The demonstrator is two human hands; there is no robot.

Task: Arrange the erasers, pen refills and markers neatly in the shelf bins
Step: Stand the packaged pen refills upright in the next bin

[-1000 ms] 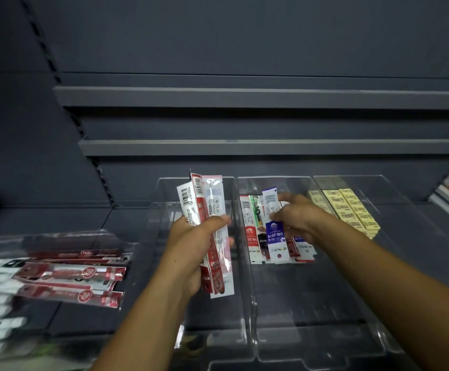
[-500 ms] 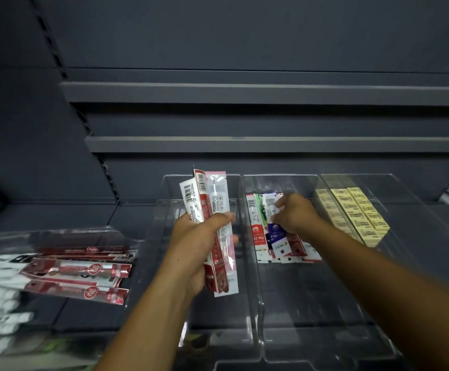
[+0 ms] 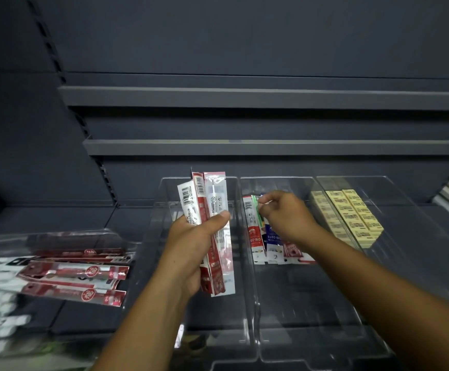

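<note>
Your right hand [image 3: 284, 218] has moved back along the packets [image 3: 274, 245], fingers [image 3: 264, 207] pinching the green packet [image 3: 257, 215], while your left hand [image 3: 191, 245] grips refills [image 3: 215, 199]; tugging could scatter its neighbours.

Head-worn wide view, facing forward and down, close above bins [image 3: 276, 179]

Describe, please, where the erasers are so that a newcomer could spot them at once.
Three clear bins stand side by side on the dark shelf. The erasers lie in rows toward the back of the right bin. They are pale yellow blocks, unlike the flat red, white and blue packets in the middle bin.
</note>
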